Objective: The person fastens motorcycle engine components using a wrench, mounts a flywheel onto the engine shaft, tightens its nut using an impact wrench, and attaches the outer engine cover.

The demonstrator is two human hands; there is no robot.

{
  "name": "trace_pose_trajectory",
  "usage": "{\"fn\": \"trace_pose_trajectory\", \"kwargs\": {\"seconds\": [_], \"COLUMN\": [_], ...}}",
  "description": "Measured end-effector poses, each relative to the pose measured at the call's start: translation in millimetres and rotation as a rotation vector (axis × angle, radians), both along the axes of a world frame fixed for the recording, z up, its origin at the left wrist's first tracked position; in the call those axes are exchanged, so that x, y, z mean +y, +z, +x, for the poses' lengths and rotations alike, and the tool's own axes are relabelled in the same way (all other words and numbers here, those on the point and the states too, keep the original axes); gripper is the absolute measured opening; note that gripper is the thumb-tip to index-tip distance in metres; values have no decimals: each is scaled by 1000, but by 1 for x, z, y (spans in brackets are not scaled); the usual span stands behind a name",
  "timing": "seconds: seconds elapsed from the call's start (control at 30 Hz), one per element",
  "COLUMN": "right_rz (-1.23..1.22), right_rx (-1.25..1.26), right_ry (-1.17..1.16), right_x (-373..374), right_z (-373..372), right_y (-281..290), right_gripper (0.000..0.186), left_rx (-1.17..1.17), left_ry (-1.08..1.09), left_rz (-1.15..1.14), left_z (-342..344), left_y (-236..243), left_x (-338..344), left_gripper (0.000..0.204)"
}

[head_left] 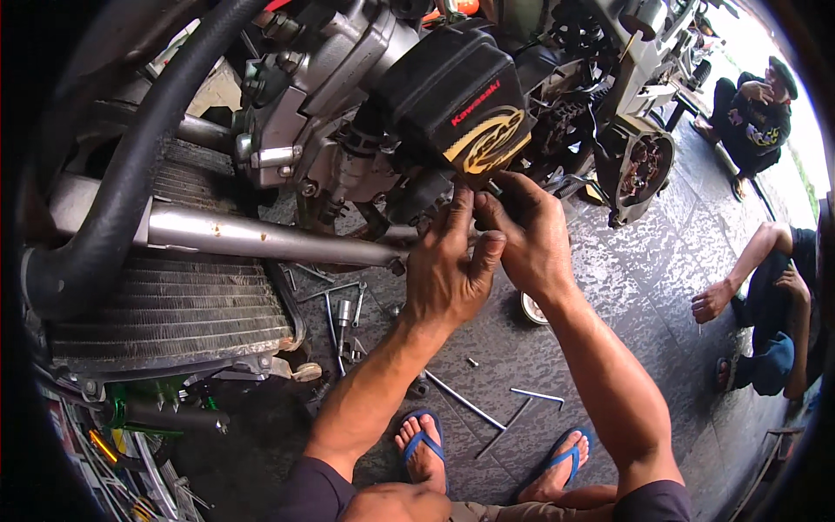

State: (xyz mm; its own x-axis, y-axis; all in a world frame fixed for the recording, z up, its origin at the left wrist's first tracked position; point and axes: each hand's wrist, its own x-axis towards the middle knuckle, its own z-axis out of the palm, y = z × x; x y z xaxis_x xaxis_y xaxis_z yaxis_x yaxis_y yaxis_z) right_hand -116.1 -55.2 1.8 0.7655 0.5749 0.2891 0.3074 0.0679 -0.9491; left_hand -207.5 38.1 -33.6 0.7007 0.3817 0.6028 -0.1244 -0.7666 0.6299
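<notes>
Grip: left hand (446, 271) and right hand (537, 235), fingertips close together under black plastic box with yellow emblem (461, 97); whether clamped, cannot tell.

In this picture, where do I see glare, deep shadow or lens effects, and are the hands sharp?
Head view: upper right background is washed out white; glare patches break up the tiled floor; deep shadow hides detail below the radiator; a curved black border frames both sides; the left hand and right hand look fairly sharp.

Well right of the black cover (435, 76), daylight burns white, glaring off the floor (622, 270), while shadow darkens below-left.
</notes>
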Motion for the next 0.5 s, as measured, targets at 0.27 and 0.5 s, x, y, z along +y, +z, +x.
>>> {"fn": "trace_pose_trajectory", "kwargs": {"seconds": [0.27,0.5], "right_rz": [-202,-1217], "right_rx": [123,-53], "right_ry": [62,546], "right_x": [-48,-131], "right_z": [10,-97], "right_y": [-61,-245], "right_gripper": [32,32], "left_rx": [-235,-396], "left_ry": [-89,-418], "left_rz": [-853,-1673], "left_z": [5,64], "left_y": [-15,22], "left_x": [-22,-4], "left_gripper": [52,28]}}
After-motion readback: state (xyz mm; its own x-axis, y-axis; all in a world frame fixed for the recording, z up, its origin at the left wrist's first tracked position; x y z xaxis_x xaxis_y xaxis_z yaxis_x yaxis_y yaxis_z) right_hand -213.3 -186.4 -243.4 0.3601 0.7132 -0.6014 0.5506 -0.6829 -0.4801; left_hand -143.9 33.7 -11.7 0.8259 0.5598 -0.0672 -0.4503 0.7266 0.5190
